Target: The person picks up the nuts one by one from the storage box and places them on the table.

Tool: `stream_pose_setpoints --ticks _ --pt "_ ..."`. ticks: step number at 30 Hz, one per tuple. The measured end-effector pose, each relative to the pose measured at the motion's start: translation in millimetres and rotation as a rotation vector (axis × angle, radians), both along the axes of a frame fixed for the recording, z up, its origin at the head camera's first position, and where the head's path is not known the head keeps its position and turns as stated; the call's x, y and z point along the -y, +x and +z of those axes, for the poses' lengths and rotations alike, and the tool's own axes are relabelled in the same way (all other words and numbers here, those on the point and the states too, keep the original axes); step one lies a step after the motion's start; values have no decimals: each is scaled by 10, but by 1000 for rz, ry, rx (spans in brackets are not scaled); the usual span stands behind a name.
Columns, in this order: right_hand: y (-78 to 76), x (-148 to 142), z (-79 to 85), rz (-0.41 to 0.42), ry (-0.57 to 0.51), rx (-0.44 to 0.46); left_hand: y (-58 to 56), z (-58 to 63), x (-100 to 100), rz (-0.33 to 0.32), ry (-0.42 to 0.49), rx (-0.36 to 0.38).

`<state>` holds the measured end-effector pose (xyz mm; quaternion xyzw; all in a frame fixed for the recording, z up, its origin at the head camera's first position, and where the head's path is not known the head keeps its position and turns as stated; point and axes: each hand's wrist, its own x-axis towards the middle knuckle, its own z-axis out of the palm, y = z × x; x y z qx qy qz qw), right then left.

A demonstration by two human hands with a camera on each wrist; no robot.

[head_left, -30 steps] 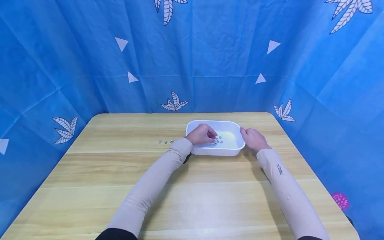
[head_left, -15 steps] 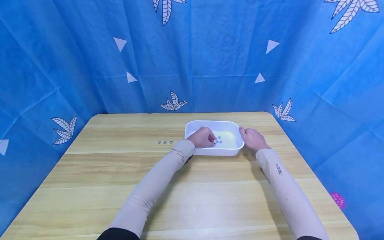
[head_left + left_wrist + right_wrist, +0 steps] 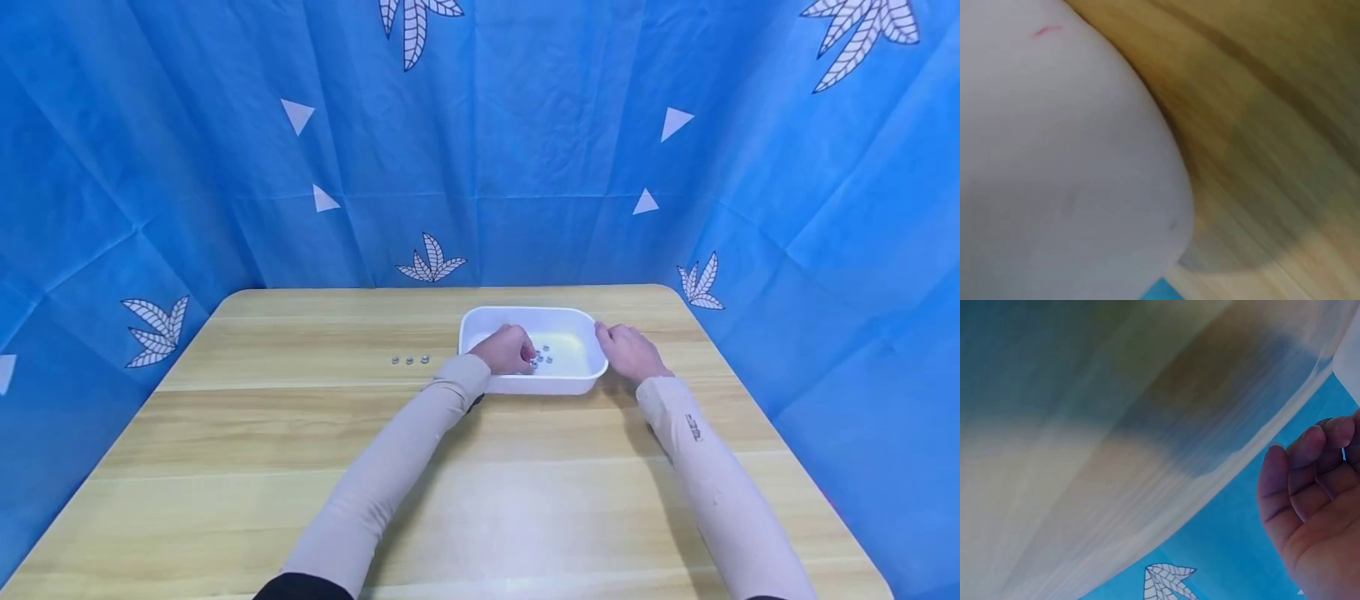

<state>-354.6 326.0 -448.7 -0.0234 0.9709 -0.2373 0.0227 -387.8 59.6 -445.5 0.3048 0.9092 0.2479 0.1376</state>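
Observation:
A white plastic tray (image 3: pixel 576 384) stands at the far middle of the wooden table. Inside it lie several small metal nuts (image 3: pixel 549 360). My left hand (image 3: pixel 507 347) reaches over the tray's left side, its thumb and fingers drawn together, pinching at a nut (image 3: pixel 534 364) on the near edge of the group. My right hand (image 3: pixel 630 352) grips the tray's right end, thumb on the rim and the other fingers below. In the right wrist view those fingers (image 3: pixel 1307 447) curl close to the white tray wall (image 3: pixel 1350 356). The left wrist view does not show the left hand.
Three more metal nuts (image 3: pixel 409 361) lie in a row on the table (image 3: pixel 300 417) left of the tray. A blue patterned curtain (image 3: pixel 555 150) hangs along the back and both sides. Both forearms in pale sleeves (image 3: pixel 397 475) cross the near table.
The left thumb and fingers have closed together and lowered toward the nuts in the tray. My right hand keeps its grip on the tray, and the row of nuts has not moved.

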Motion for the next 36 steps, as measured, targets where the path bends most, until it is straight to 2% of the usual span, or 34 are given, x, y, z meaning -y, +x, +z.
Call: stream_pose_setpoints --ticks 8,16,23,31,36 --pt "10 13 -5 -6 2 1 29 -3 -66 15 -34 -24" --pt "9 5 -14 -7 5 -9 2 -29 -100 28 -41 -17" --pt "16 -3 -8 -5 14 -18 63 27 -97 32 -75 -4" --pt "6 -5 -18 -14 11 -9 44 24 -140 -7 -182 -65" --pt "16 3 -8 -19 20 -12 54 28 -128 -38 -199 -145"
